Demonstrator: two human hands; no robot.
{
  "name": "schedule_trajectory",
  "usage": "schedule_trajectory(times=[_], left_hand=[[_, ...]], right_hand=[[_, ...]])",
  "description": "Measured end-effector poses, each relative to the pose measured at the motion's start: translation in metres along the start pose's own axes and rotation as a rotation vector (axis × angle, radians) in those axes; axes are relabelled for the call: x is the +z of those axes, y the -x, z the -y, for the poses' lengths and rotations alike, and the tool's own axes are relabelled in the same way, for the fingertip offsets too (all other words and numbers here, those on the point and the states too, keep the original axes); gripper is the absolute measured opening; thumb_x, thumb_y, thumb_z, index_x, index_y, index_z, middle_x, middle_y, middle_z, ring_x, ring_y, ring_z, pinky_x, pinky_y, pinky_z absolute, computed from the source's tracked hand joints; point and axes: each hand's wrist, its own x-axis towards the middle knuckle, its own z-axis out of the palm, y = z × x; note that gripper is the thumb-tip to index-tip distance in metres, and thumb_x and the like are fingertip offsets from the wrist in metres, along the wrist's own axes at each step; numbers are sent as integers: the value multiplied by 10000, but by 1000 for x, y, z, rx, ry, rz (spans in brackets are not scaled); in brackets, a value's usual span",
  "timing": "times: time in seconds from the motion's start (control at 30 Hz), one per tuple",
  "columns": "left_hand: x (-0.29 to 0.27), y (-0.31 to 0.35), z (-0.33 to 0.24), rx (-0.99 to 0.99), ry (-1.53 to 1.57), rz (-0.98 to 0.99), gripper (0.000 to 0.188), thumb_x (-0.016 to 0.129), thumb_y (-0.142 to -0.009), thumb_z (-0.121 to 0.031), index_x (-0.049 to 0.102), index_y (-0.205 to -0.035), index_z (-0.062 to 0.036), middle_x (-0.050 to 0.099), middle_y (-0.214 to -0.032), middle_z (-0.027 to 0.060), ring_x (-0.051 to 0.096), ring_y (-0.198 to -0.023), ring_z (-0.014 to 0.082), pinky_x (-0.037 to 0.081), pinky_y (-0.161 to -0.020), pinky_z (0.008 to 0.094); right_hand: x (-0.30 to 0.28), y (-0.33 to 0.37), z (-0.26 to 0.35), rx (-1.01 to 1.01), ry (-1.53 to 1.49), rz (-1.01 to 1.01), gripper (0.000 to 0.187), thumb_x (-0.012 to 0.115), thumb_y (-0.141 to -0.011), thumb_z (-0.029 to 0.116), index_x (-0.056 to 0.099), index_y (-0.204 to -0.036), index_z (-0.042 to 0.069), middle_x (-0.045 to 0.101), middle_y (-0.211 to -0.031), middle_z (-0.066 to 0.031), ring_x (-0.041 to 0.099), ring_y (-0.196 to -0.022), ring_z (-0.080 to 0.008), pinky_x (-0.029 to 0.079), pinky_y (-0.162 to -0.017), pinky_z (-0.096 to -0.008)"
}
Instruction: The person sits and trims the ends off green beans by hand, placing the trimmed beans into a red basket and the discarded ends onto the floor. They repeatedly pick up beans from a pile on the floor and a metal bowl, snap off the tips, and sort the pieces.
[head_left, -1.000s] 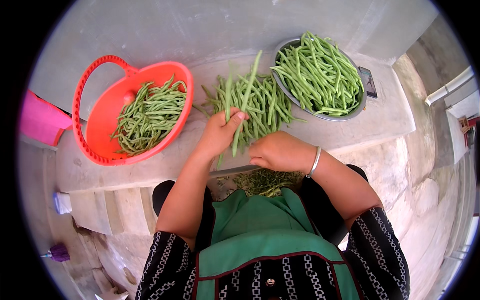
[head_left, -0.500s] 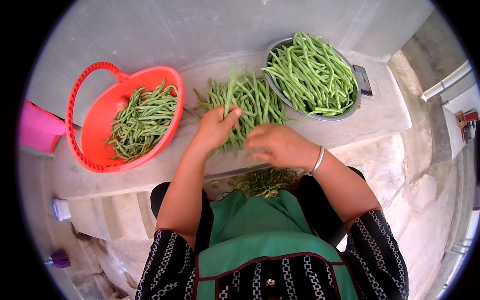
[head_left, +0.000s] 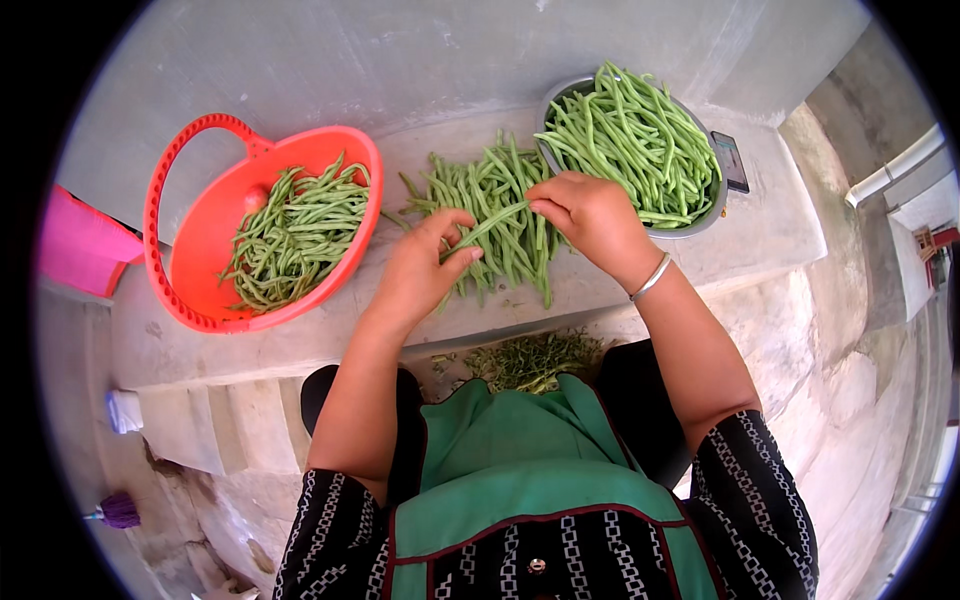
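A long green bean (head_left: 497, 217) is stretched between my two hands, over a loose pile of green beans (head_left: 515, 172) on the concrete ledge. My left hand (head_left: 422, 262) is closed round its near-left part, thumb and fingers pinching it. The far-right end sits in the pinched fingertips of my right hand (head_left: 590, 218), which wears a silver bangle. Just beyond my right hand stands a grey bowl (head_left: 716, 205) heaped with green beans. To the left of my left hand, a red plastic basket (head_left: 205, 245) with a tall handle holds duller green beans and a round reddish thing.
A phone (head_left: 730, 162) lies beside the bowl on the concrete ledge (head_left: 720, 245). Bean trimmings (head_left: 535, 360) are heaped below the ledge, in front of my knees. Behind rises a grey wall (head_left: 400, 60); pink cloth (head_left: 85, 245) hangs at far left.
My right hand has moved up and right and now grips the bean's end. The bean has tilted from nearly upright toward the right. My left hand stays near the pile.
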Motion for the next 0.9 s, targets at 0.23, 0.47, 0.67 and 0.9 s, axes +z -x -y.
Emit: schedule_trajectory(times=[0.23, 0.47, 0.67, 0.9], left_hand=[[-17, -4, 9, 355, -97, -57, 189, 650, -806, -27, 625, -992, -16, 623, -918, 106, 604, -830, 241, 477, -738, 308], [-4, 8, -11, 497, 91, -25, 175, 606, -849, -53, 627, -1022, -35, 642, -944, 106, 621, -837, 244, 491, -719, 329], [-22, 6, 5, 215, 974, -162, 239, 463, -967, -141, 550, -1138, 3, 629, -1043, 106, 625, -951, 215, 524, -819, 339], [-52, -5, 28, 239, 1195, -357, 289, 441, -978, -158, 490, -1219, -6, 609, -1108, 115, 611, -1024, 251, 533, -844, 370]], right_hand=[[-21, -1, 10, 362, -909, 496, 172, 606, -896, 152, 641, -874, -15, 645, -778, -39, 597, -649, -88, 489, -593, -245], [-26, -5, 24, 407, -1235, 467, 238, 573, -924, 215, 626, -852, -5, 627, -741, -33, 591, -645, -88, 494, -615, -224], [-27, -1, 18, 348, -1094, 592, 160, 617, -887, 151, 638, -933, 0, 619, -780, -21, 578, -697, -80, 476, -643, -222], [-18, -1, 10, 316, -744, 341, 285, 646, -872, 180, 611, -1134, 73, 607, -974, -43, 563, -829, -96, 466, -707, -250]])
